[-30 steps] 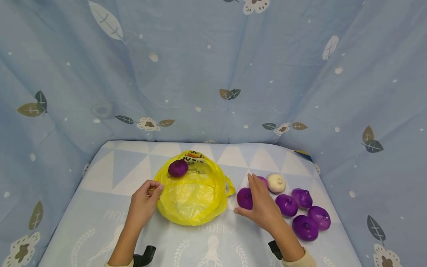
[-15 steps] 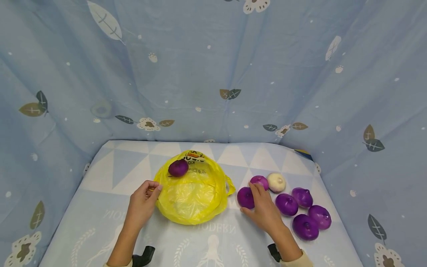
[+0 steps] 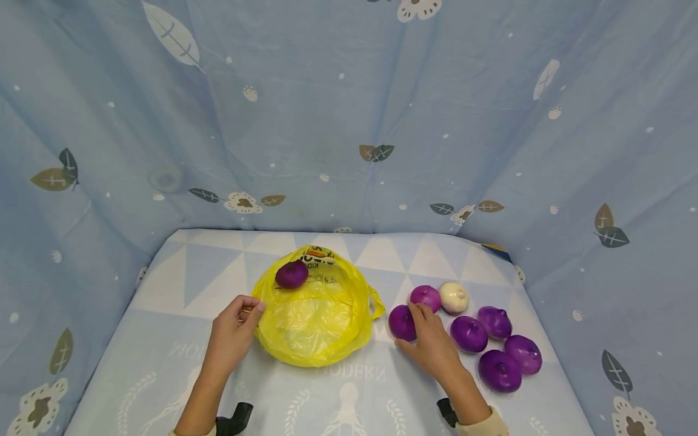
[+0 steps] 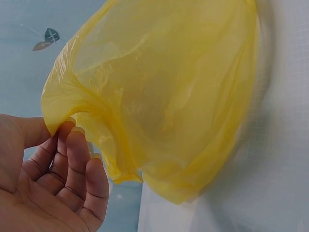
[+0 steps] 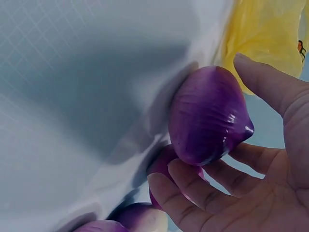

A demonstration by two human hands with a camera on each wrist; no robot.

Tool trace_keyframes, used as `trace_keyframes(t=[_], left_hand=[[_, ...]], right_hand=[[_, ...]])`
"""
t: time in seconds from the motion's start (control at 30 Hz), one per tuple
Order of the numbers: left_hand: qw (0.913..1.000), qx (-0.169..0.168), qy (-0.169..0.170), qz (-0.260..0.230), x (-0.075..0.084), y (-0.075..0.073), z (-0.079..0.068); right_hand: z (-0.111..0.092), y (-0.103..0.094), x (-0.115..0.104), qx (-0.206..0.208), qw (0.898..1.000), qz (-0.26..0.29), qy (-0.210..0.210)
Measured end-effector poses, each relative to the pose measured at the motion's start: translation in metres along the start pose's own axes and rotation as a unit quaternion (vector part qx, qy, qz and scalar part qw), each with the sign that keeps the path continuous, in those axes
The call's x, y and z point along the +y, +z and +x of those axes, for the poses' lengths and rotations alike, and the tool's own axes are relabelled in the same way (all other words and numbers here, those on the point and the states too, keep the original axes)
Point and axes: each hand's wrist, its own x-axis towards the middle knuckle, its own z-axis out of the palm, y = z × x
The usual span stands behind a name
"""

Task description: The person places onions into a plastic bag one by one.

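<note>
Yellow bag (image 3: 313,330) — purple onions (image 3: 500,370) — blue leaf-print curtain (image 3: 305,115)

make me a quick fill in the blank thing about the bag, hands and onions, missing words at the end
1. The left hand pinches the edge of the bag, which is ____ in colour.
2. Exactly ____ purple onion shows inside the bag.
3. The right hand is at a ____ onion, not the whitish one.
4. Outside the bag, ____ onions lie on the table in all.

Missing words: yellow; one; purple; seven
</note>
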Motion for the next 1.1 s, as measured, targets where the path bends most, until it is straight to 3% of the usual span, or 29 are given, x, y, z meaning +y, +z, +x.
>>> trace_keyframes(t=[0.33,1.1], left_hand=[[1.0,0.004,-0.001,0.007,0.0004,0.0,-0.0006],[0.9995,0.003,-0.03,0.012,0.0003,-0.002,-0.0013]], right_hand=[[0.0013,0.0034,0.0055,-0.024,0.999,0.01,0.03],[-0.0022,0.0103,0.009,-0.023,0.995,0.067,0.071]])
